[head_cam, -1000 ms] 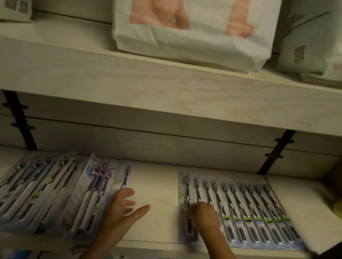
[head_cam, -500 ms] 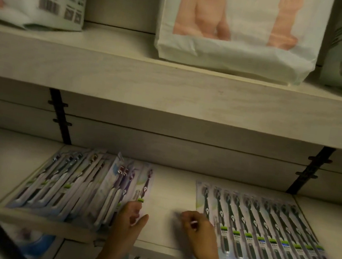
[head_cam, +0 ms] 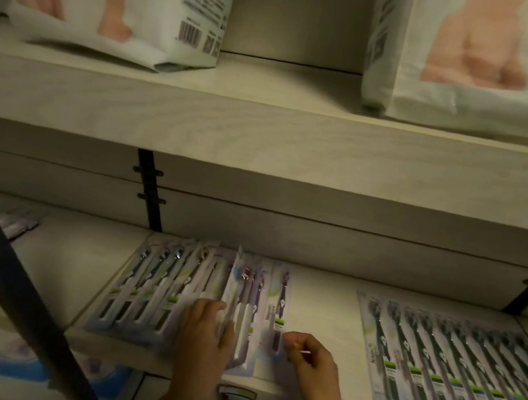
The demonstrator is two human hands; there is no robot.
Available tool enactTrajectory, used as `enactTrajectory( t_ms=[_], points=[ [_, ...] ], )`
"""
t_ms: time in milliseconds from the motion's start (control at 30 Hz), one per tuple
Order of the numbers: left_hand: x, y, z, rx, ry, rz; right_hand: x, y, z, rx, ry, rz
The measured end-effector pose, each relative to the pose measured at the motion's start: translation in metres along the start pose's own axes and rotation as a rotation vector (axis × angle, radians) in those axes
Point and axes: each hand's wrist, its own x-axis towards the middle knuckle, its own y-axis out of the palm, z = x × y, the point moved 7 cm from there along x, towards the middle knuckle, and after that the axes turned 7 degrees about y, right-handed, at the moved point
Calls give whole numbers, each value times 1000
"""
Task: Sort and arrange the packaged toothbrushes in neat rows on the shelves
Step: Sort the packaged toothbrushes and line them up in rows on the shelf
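Two hands: left hand (head_cam: 206, 337) flat on toothbrush pkgs (head_cam: 150, 285), hiding some; right hand (head_cam: 311, 365) curled, grip unclear.

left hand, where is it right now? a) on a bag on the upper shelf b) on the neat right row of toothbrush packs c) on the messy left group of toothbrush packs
c: the left hand lies on the left group of toothbrush packs, well apart from the right row.
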Motion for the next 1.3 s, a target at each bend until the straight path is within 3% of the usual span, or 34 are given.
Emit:
enactTrajectory(
  t_ms=[167,400,600,767,867,1033,1167,1300],
  points=[
    [13,20,9,483,89,290,-10,19,9,47,20,-28],
    [11,25,12,563,69,317,-17,12,6,24,64,-54],
    [8,11,7,436,60,197,-19,14,11,24,84,-33],
    [2,0,-25,210,152,104,-28,20,34,322,131,129],
    [-8,7,-45,122,200,137,-30,20,46,433,113,206],
    [-24,23,-63,-1,300,187,-24,1,33,450,135,77],
    [-33,47,-51,-303,99,290,-20,-25,19,425,151,6],
    [-30,90,-41,-148,20,396,-16,-52,6,429,154,-7]
  ],
)
